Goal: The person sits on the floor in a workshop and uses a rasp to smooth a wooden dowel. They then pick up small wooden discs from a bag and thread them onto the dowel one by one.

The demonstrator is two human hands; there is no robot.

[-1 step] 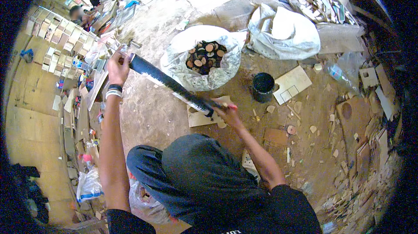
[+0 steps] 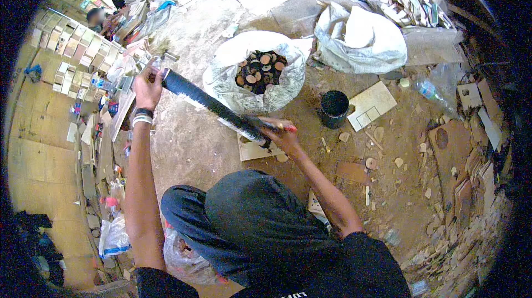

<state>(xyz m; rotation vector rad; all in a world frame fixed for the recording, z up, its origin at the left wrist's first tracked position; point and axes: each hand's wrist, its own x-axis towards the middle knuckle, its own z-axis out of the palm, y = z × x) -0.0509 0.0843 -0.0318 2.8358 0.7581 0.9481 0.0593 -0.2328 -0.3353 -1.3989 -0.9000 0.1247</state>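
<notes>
A long, slim cylinder (image 2: 205,105) slants across in front of me, mostly black with a pale strip along its lower side; its ridged surface looks like stacked discs, but I cannot tell for sure. My left hand (image 2: 147,86) grips its upper left end. Near the lower right end, my right hand (image 2: 284,136) is closed round a paintbrush (image 2: 290,128) with a red handle tip. The bristles seem to lie against the cylinder's black side, partly blurred. A black paint pot (image 2: 334,108) stands on the ground to the right of my right hand.
A white sack (image 2: 221,57) holds black-edged discs beyond the cylinder. Another white sack (image 2: 377,43) lies to its right, by a box of wood pieces (image 2: 407,9). Boards (image 2: 374,104) and scraps litter the right side. A person (image 2: 98,18) is at far left.
My right hand and the paintbrush have shifted slightly up and left along the cylinder. The left hand keeps its hold with barely any movement.
</notes>
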